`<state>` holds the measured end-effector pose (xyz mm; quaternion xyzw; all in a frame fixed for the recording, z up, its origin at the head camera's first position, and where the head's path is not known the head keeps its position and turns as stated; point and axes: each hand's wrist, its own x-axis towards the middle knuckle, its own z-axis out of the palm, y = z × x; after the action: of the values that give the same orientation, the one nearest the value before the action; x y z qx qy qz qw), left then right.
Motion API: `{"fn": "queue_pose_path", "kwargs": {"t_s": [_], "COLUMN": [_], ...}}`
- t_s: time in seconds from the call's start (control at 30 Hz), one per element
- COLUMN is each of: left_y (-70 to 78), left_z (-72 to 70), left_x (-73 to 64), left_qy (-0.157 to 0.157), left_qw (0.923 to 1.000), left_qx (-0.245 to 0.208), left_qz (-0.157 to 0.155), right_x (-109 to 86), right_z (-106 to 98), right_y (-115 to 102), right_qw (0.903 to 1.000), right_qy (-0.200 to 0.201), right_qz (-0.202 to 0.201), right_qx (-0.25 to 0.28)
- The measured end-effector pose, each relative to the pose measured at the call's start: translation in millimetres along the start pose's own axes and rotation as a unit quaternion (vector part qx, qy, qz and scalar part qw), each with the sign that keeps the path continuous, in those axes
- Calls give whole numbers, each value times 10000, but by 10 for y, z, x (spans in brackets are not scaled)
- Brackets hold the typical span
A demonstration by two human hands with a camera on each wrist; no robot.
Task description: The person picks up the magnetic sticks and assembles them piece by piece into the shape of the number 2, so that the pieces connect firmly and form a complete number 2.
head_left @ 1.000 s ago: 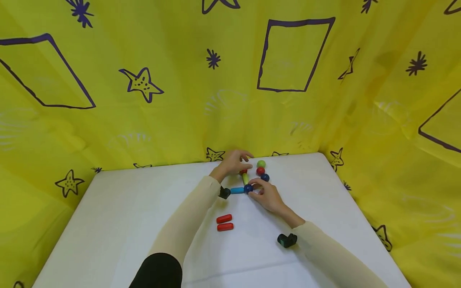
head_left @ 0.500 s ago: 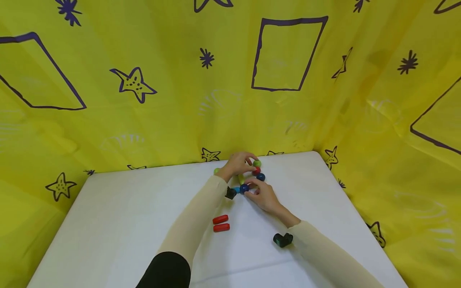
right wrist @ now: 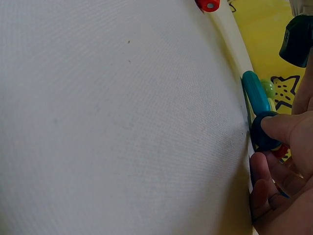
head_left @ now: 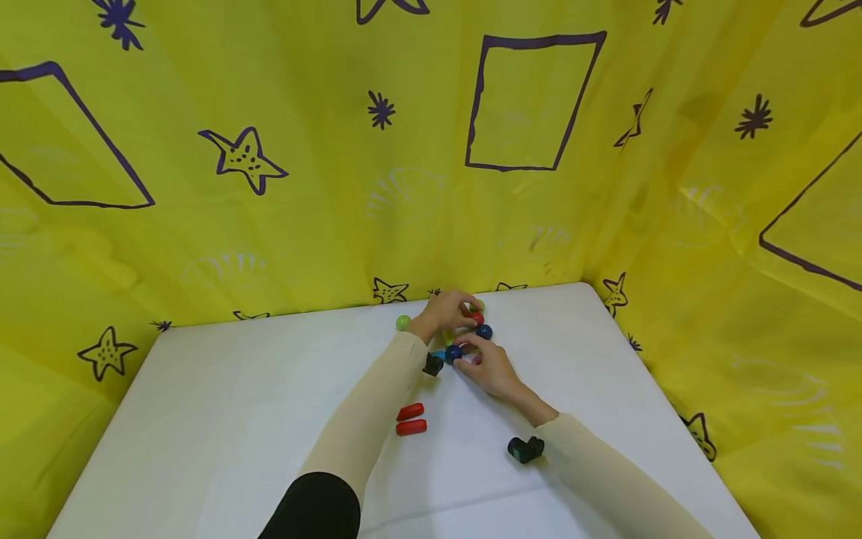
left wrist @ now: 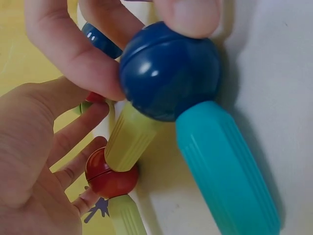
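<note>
Blue joint: the near blue ball (head_left: 453,354) sits just right of centre in the lower half of the head view, with a turquoise rod (left wrist: 227,169) and a pale green rod (left wrist: 129,142) meeting it.
Red joint: at the pale green rod's other end, lower left of the left wrist view, is the joined red ball (left wrist: 110,178); a second pale rod (left wrist: 126,215) runs down from it to the bottom edge.
Right hand: the right hand (head_left: 494,370) pinches the near blue ball between thumb and finger.
Left hand: the left hand (head_left: 447,311) reaches over the pieces, thumb and finger seeming to pinch the loose red ball (head_left: 477,319); how firmly, I can't tell.
Ball row: a green ball (head_left: 477,306) and the far blue ball (head_left: 484,332) lie on either side of it.
Step in hand: steadying the blue joint while picking out a further ball, I'd judge.
Next move: calls for parting that ball from its neighbours without jogging the joint.
Left of the wrist: another green ball (head_left: 403,323); any link is hidden.
Lower centre: two red rods (head_left: 411,427), lying apart.
Around: white table (head_left: 222,419), yellow curtain (head_left: 303,247) behind.
</note>
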<state>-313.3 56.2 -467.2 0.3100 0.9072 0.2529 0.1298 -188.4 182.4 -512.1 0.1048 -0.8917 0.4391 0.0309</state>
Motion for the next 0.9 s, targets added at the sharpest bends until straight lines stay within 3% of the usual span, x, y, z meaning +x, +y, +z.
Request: {"fn": "queue_pose_path", "kwargs": {"t_s": [0.37,0.9], "left_y": [-29,-41], "left_z": [19,-112], "left_x": [11,-56], "left_qy": [-6,174], "left_qw": [9999,9982], "left_qx": [-81,-511], "left_qz": [-73,253], "right_x": [-3,-4], "right_z": [1,7], "right_y": [-9,1], "right_qw": [10000,10000], "right_qy": [15,-3], "right_qz": [73,85], "right_qx": [27,-36]}}
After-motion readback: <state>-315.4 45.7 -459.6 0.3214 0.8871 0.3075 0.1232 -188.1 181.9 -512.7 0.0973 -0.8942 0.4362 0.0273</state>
